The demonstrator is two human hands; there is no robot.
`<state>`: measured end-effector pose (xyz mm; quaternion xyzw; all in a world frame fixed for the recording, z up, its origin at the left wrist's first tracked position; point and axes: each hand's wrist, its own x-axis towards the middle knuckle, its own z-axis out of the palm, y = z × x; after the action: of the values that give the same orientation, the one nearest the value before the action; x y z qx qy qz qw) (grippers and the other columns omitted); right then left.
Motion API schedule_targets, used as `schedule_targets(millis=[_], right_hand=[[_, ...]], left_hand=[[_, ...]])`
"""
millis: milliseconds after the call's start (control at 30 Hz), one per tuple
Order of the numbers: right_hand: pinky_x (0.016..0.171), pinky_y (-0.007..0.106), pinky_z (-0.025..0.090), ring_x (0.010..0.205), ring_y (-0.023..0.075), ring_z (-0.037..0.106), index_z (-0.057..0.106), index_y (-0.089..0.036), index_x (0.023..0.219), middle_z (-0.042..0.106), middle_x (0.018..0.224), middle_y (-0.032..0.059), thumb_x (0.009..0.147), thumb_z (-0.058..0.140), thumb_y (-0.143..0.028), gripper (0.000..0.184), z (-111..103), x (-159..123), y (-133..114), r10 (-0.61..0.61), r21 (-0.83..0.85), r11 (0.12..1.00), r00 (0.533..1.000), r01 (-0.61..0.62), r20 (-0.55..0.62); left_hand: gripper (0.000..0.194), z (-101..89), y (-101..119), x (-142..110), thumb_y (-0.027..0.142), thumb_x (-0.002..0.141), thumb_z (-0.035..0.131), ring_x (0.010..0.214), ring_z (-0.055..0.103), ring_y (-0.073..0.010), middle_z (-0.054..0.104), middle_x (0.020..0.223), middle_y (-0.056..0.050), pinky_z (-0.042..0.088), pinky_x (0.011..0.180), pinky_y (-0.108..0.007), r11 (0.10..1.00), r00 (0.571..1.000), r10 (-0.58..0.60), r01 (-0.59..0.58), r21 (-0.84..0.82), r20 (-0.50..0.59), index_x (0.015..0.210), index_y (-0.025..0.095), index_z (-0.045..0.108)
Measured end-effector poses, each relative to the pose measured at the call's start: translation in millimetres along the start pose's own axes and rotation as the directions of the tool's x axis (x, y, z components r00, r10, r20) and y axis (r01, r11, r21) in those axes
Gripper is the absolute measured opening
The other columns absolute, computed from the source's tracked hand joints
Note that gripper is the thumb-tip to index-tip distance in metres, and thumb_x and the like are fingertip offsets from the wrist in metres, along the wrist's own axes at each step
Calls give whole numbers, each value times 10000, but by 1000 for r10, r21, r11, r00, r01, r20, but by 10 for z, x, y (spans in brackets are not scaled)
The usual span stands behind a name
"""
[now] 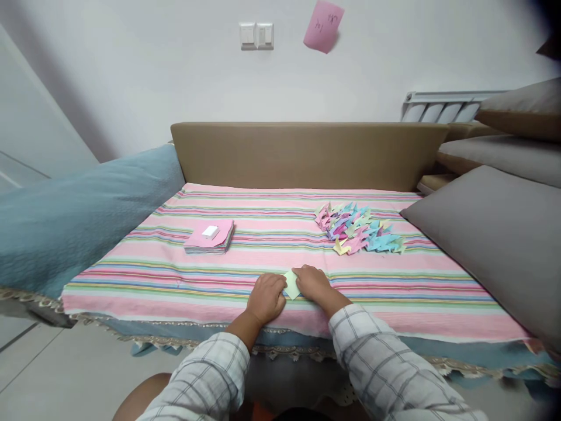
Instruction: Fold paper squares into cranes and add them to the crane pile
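A small pale green piece of folded paper (292,285) lies on the striped cloth, close to the front edge of the seat. My left hand (266,297) is at its left edge with the fingers curled against it. From the right, my right hand (312,282) presses on the paper's upper right side with its fingers bent. The undersides of both hands and the fingertips' exact grip are hidden. Farther back on the right sits a pile of colourful folded paper cranes (357,229). To the left is a stack of coloured paper sheets (208,241) with a small white box (211,232) on top.
The pink striped cloth (263,210) covers the sofa seat. A brown backrest (307,155) rises behind it. Grey cushions (491,234) are piled at the right, and a blue-covered armrest (96,204) bounds the left. A pink note (323,26) hangs on the wall.
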<state>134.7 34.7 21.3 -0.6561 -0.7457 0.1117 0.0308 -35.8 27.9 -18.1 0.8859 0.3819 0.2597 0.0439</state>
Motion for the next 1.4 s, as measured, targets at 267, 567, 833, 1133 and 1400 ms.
schedule_targets(millis=[267,567,833,1133,1400], right_hand=[[820,270,359,989,189,521,658,-272,1094,609,1049,65,749,439,-98,444,107,-157,90,-109,129,985,993,112,-34],[855,276,354,1007,201,481,706,-283,1009,573,1066,67,757,474,-114,382,108,-253,59,-128,180,976,992,125,3],[986,332,310,1176,236,412,714,-307,998,485,1287,55,761,471,-115,390,149,-332,84,-166,213,964,986,157,25],[839,244,393,970,160,565,628,-230,1130,640,1087,44,791,425,-137,407,79,-72,191,-76,276,957,996,86,-49],[918,260,311,1092,180,442,609,-229,1139,559,1159,67,852,418,-153,354,114,119,192,-132,184,970,978,161,-159]], left_hand=[[277,5,-3,7,90,695,468,1001,523,-222,639,1045,-43,386,905,-393,1000,1000,9,-9,0,-12,910,212,593],[276,-4,-1,9,85,696,473,1003,526,-211,645,1041,-43,384,905,-384,1000,1000,6,-6,-8,-9,911,207,598],[253,-6,-6,7,94,706,486,1005,529,-204,647,1043,-39,388,910,-374,1000,1000,-5,5,-2,-4,901,208,600],[282,-13,-27,-1,87,694,486,1011,532,-208,650,1058,-41,393,924,-379,999,1000,0,0,-41,-14,920,204,607],[296,17,-84,-17,98,713,496,1135,469,-233,642,1142,-27,352,1016,-440,999,996,-36,36,-4,-76,935,218,651]])
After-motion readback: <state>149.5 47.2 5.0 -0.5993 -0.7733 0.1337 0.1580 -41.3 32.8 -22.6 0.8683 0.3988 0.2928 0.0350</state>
